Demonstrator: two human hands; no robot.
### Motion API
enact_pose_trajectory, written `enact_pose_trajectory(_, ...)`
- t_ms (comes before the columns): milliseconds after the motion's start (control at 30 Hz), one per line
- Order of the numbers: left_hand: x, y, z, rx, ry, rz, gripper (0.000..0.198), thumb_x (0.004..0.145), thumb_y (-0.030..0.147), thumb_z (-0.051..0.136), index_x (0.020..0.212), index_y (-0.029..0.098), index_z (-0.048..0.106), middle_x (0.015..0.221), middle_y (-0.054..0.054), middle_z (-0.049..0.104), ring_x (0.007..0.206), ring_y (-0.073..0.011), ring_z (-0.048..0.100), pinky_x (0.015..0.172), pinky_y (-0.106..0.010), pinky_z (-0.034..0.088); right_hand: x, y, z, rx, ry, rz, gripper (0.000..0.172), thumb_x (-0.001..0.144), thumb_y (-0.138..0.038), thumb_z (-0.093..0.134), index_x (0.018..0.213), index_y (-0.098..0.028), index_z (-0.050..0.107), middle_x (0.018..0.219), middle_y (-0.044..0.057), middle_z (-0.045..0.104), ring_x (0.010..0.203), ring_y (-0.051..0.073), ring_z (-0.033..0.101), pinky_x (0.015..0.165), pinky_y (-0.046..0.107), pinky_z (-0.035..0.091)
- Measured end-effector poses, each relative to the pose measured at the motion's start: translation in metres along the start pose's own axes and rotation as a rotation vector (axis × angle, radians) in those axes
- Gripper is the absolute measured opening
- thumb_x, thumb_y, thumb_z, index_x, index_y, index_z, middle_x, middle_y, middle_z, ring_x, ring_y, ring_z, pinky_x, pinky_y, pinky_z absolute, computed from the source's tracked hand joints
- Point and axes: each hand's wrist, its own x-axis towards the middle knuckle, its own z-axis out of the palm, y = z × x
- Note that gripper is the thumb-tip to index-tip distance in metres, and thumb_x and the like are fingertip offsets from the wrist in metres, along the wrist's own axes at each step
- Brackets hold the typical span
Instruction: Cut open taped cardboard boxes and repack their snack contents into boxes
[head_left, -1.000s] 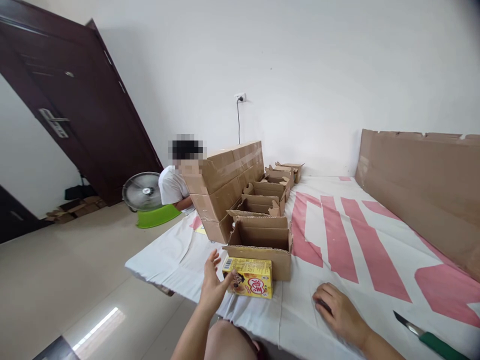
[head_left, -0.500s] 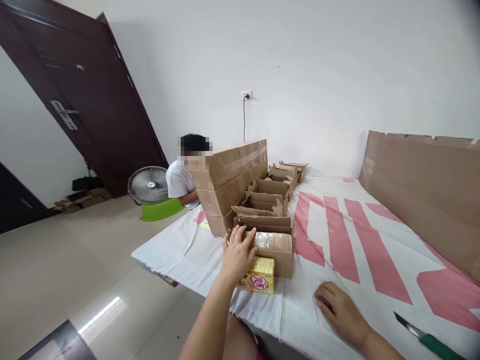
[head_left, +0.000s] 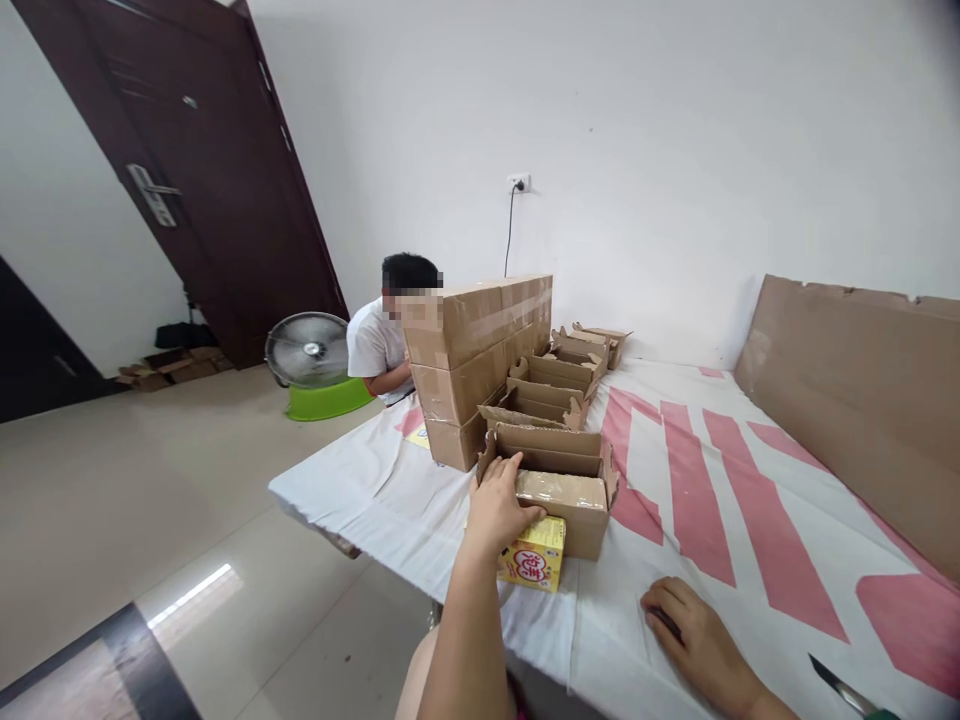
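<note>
Cardboard box — left hand lies on its folded flap, fingers released. Right hand rests on the bench — grasp unclear.

left hand on carton flap (yellow box below); right hand flat.

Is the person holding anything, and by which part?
The left hand lies on the near left corner of the cardboard box, over its folded flap; a grip cannot be told. The right hand rests flat on the cloth.
</note>
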Motion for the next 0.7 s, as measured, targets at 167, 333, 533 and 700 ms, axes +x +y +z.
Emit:
enact_pose_trajectory(167,-0.005,-0.009,-0.001,-0.135,0.095,0.041,0.085,0.061,0.020,0.076,0.139,0.018,0.042,0.146,-0.015,0.043,0.139,-0.0317,0.035,0.111,-0.047,0.032,0.001,0.000,0.002,-0.016,0.017,-0.005,0.020,0.094,-0.031,0.045,0.092,-0.023,0.063,0.094,0.006,0.063,0.088,0.020,0.063,0.078,0.034,0.053)
enact_pose_trajectory(333,-0.007,-0.012,0.001,-0.140,0.090,0.021,0.087,0.061,0.018,0.076,0.140,0.016,0.040,0.144,-0.015,0.045,0.140,-0.0324,0.032,0.114,-0.048,0.030,0.002,0.001,0.003,-0.037,0.026,-0.013,0.021,0.095,-0.031,0.045,0.091,-0.023,0.063,0.093,0.007,0.063,0.086,0.020,0.063,0.077,0.034,0.053)
enact_pose_trajectory(533,-0.007,-0.017,0.005,-0.201,0.130,0.016,0.089,0.062,0.017,0.077,0.141,0.018,0.037,0.146,-0.015,0.042,0.141,-0.0320,0.032,0.116,-0.049,0.029,0.002,-0.002,0.001,-0.052,0.007,-0.014,0.021,0.095,-0.031,0.043,0.092,-0.023,0.062,0.093,0.007,0.063,0.087,0.021,0.063,0.078,0.035,0.053)
enact_pose_trajectory(700,-0.007,-0.026,0.005,-0.252,0.155,0.038,0.088,0.063,0.013,0.075,0.141,0.021,0.036,0.147,-0.012,0.041,0.139,-0.0288,0.036,0.116,-0.046,0.031,0.001,-0.004,0.000,-0.052,-0.008,-0.006,0.021,0.096,-0.031,0.042,0.093,-0.023,0.061,0.094,0.007,0.062,0.088,0.021,0.062,0.079,0.035,0.053)
